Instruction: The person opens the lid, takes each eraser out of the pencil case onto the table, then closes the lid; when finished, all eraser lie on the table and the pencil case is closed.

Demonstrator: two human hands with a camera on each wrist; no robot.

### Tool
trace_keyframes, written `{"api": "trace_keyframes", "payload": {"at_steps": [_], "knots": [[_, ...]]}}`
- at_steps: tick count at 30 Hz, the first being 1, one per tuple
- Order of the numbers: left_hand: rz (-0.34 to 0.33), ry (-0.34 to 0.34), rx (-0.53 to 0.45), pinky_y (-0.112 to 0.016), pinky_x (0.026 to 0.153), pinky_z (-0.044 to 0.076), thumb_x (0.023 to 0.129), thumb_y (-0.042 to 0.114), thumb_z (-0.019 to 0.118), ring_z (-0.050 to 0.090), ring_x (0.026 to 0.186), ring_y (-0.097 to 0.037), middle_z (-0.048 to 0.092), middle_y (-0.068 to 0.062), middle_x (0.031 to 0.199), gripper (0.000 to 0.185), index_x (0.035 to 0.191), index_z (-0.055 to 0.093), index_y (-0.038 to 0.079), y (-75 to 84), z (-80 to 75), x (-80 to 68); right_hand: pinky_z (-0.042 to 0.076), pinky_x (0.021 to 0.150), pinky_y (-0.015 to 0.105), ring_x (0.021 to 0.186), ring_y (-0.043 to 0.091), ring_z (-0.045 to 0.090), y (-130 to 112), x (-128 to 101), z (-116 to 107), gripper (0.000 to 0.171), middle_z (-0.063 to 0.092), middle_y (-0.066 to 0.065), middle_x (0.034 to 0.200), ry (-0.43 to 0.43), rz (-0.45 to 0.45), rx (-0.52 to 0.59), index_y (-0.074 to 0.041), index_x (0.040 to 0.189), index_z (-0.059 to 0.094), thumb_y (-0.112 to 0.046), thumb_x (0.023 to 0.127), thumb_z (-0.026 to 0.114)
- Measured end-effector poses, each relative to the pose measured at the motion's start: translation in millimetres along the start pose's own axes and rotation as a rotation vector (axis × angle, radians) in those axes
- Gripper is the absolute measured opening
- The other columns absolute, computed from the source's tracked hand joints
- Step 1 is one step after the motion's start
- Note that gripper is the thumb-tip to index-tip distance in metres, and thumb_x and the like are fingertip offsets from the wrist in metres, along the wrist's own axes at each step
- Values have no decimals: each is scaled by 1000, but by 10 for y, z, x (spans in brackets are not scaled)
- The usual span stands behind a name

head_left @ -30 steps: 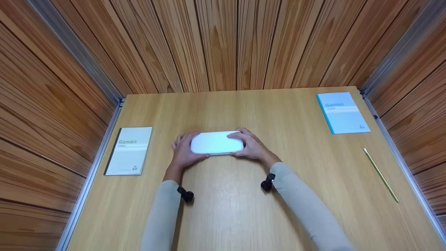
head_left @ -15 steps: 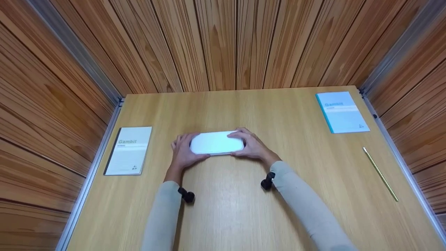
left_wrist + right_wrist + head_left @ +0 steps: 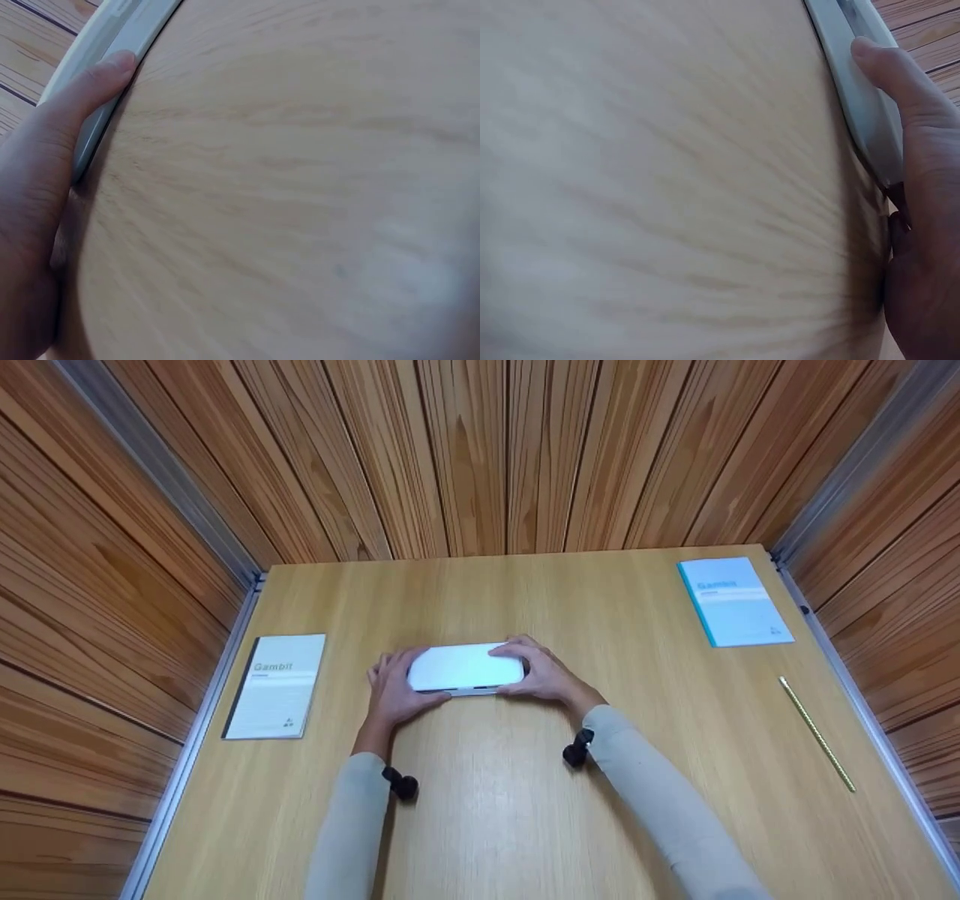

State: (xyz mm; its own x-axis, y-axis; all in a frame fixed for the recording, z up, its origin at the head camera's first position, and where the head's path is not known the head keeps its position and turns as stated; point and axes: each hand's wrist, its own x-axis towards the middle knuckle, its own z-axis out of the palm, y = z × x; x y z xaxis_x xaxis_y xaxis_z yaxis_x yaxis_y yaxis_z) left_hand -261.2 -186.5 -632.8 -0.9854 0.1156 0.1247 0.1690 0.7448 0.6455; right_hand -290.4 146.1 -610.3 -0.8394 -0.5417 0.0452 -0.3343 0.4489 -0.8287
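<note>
A white oblong case (image 3: 465,666) with rounded ends lies flat in the middle of the table. My left hand (image 3: 397,686) grips its left end, the thumb along the front edge and the fingers behind. From the other side my right hand (image 3: 544,671) holds the right end, its thumb at the front and a finger over the top. Dark slits show between lid and base along the front. In the left wrist view the left thumb (image 3: 90,86) presses the case's side wall (image 3: 142,30); the right wrist view shows the right thumb (image 3: 892,67) doing likewise. The case's inside is hidden.
A dark-spined notebook (image 3: 277,686) lies at the left of the wooden table (image 3: 480,810). Far right is a blue-spined notebook (image 3: 735,601), with a gold pencil-like stick (image 3: 817,735) nearer. Wood-panelled walls (image 3: 480,457) enclose the back and sides.
The lid's front edge has lifted slightly, so dark slits now show along the case's front. Both hands keep their places on the ends.
</note>
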Motion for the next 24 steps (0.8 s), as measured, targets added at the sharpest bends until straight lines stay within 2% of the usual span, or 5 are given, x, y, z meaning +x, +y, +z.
{"api": "trace_keyframes", "payload": {"at_steps": [6,14,24], "knots": [[-24,-3,-29,-62,125,23,75,67,97,48,148,-35,64,-5,163,101,162,60,30,-14,15,-10,29,136,66,157,40,48,-2,12,-1,68,55,14,163,14,38,27,-27,154,70,-32,92,96],[-68,27,-121,-60,126,23,74,62,101,44,149,-34,62,-3,163,103,162,56,31,16,-2,-38,35,132,62,150,36,53,-16,36,26,63,58,12,161,64,63,103,-25,156,67,-35,98,89],[-72,54,-161,-58,124,25,73,58,103,45,145,-35,60,-7,161,110,166,51,29,23,3,-68,39,131,61,146,37,59,-73,97,49,52,64,14,154,137,136,170,-17,152,69,-34,105,82]]}}
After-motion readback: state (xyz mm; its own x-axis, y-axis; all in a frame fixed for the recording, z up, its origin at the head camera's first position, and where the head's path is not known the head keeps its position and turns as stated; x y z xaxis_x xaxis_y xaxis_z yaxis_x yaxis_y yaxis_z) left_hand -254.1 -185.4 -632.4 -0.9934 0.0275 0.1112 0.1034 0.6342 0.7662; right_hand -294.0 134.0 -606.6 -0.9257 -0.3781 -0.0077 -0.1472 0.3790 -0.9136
